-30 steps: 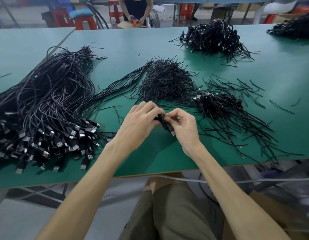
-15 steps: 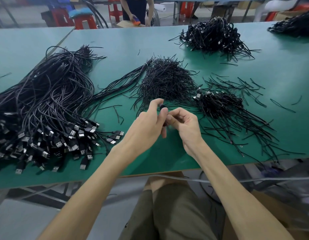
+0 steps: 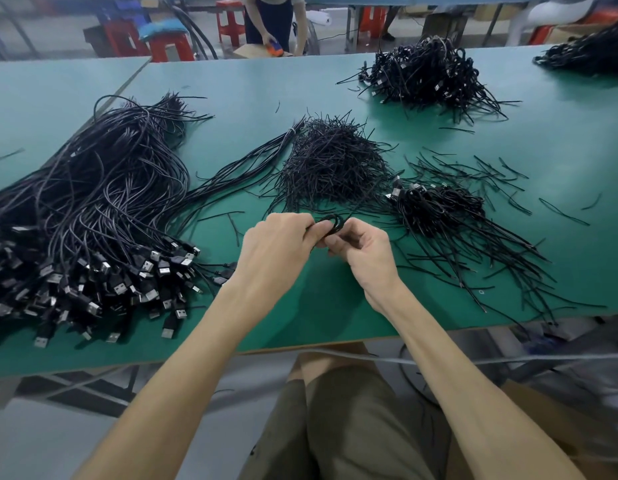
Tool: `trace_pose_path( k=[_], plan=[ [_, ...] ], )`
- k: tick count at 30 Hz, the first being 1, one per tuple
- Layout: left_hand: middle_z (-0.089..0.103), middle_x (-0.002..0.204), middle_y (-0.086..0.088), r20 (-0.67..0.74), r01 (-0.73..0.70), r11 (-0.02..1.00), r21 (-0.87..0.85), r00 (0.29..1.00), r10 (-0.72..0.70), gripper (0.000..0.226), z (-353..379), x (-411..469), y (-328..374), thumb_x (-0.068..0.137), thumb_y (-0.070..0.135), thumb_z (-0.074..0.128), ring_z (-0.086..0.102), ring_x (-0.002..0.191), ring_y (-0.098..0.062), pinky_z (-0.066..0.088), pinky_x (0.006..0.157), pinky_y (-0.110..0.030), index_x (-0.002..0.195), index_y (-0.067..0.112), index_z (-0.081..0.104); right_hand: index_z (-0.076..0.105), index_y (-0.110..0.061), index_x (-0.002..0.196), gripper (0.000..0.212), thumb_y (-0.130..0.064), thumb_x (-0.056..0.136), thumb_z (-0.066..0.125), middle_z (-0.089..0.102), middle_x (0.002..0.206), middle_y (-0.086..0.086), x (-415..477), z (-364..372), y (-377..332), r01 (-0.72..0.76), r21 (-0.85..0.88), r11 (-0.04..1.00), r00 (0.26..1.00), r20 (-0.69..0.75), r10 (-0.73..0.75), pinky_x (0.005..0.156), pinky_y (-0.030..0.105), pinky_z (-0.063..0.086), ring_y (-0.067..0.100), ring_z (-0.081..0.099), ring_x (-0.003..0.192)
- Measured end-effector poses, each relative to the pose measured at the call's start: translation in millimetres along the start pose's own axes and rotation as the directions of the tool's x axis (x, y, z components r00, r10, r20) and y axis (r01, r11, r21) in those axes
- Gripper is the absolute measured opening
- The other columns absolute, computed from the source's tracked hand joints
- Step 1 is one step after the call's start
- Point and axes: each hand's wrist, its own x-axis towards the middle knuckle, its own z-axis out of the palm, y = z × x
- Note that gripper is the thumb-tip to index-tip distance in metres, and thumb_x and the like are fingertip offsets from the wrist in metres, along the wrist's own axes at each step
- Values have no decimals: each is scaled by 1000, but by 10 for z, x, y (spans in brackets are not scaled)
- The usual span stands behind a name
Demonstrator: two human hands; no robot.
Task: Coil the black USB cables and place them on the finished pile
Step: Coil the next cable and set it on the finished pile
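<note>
Both hands are up over the green surface (image 3: 318, 306), right in the middle, and between them sits a small coiled cable (image 3: 332, 224), a tight black loop held just off the surface. The left hand (image 3: 279, 247) comes in from the left with its fingers (image 3: 305, 233) curled round the loop's left side, and the right hand (image 3: 364, 252) meets it from the other side, fingers (image 3: 338, 242) bent and pinching the loop's lower right edge, so both sets of fingers are clamped on that one coil. The cable's plug is hidden; I cannot tell where it sits in the grip. Off to the left sprawls the big heap of loose USB cables (image 3: 92, 220), silver plugs fanned out toward the near edge. Just beyond the hands lies a mound of short black ties (image 3: 331, 164), and just to the right of the hands is the pile of bundled cables (image 3: 435, 209), with stray ties scattered round it. Farther back on the right there is a second bundled pile (image 3: 425, 74), and another dark heap (image 3: 591, 53) at the far right edge. Beyond the surface, a person (image 3: 272, 19) bends over a cardboard box (image 3: 252, 50), beside red stools (image 3: 169, 46).
</note>
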Motion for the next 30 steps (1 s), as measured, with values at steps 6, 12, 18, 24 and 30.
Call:
trace_pose_path(
  k=[6, 12, 18, 24, 30],
  plan=[
    [63, 76, 3, 104, 191, 946, -260, 980, -169, 41, 42, 62, -20, 100, 55, 51, 64, 68, -19, 41, 60, -33, 84, 19, 61, 66, -7, 81, 14, 1, 92, 69, 72, 71, -5, 1, 14, -17, 13, -6, 1000, 1000, -13, -13, 72, 23, 52, 11, 60, 68],
    [69, 58, 3, 240, 265, 677, -687, 962, -133, 10, 15, 45, -6, 105, 19, 54, 58, 41, -17, 45, 44, -25, 107, 16, 44, 66, -6, 81, 16, 5, 92, 67, 66, 69, -5, -3, 9, -49, 29, -26, 999, 999, -28, -30, 69, 20, 50, 8, 60, 68],
    [71, 65, -3, 252, 206, 614, -762, 968, -12, 25, 36, -4, -2, 106, 7, 39, 65, 54, -24, 46, 55, -28, 128, 17, 44, 66, -12, 77, 25, 6, 93, 64, 64, 66, -4, -8, 11, -39, 18, -12, 1000, 998, -53, -19, 58, 19, 45, 9, 56, 63],
    [72, 76, -8, 443, 446, 113, -888, 895, -45, 32, 58, -52, -32, 106, 3, 37, 68, 62, -22, 49, 64, -31, 134, 6, 53, 66, -15, 76, 32, 16, 82, 64, 68, 72, -8, -11, -24, -67, 4, 50, 999, 1000, -13, -4, 71, 20, 49, 6, 60, 72],
    [76, 77, -3, 303, 255, 550, -795, 953, -4, 10, 17, -70, 28, 108, 16, 46, 69, 56, -26, 43, 50, -23, 117, 11, 48, 63, -11, 78, 38, 25, 82, 53, 69, 71, -6, -2, -47, -40, 1, 117, 993, 999, -52, 5, 69, 21, 51, 10, 61, 66]
  ],
)
